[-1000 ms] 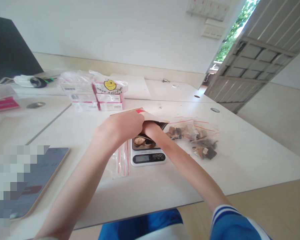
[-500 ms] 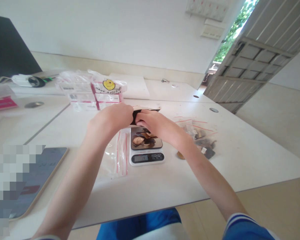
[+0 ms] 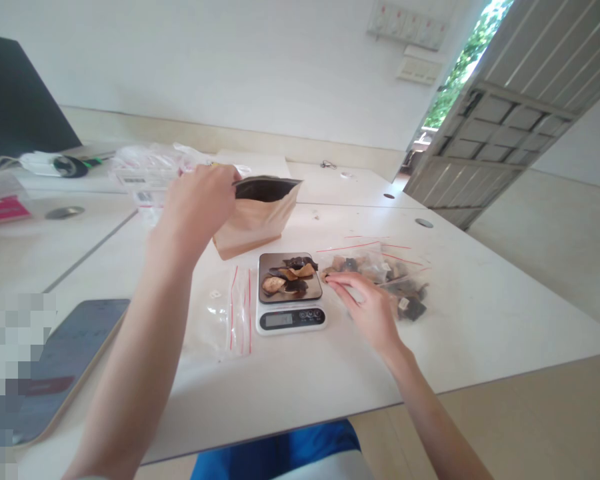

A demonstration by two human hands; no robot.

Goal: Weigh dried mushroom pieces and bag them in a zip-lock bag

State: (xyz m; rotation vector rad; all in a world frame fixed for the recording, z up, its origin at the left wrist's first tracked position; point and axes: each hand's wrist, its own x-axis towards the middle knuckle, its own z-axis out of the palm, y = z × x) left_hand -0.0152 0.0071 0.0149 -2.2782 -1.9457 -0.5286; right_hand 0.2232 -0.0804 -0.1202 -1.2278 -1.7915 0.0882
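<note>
The left hand (image 3: 200,200) grips the rim of an open brown paper pouch (image 3: 253,223), holding it upright and lifted just behind the small digital scale (image 3: 290,293), which sits near the middle of the white counter (image 3: 480,320). Dried dark and tan pieces (image 3: 290,275) lie heaped on the scale's pan. The right hand (image 3: 367,310) rests low on the counter just to the right of the scale, fingers loosely extended and holding nothing, its fingertips close to a piece at the pan's edge and touching the filled clear zip bags (image 3: 390,273) lying there. An empty zip bag with a red seal line (image 3: 230,310) lies flat just left of the scale. The step in hand looks like portioning by weight; the display is too blurred to read. The next move would call for a light pinch on single pieces and a steady pouch mouth.
</note>
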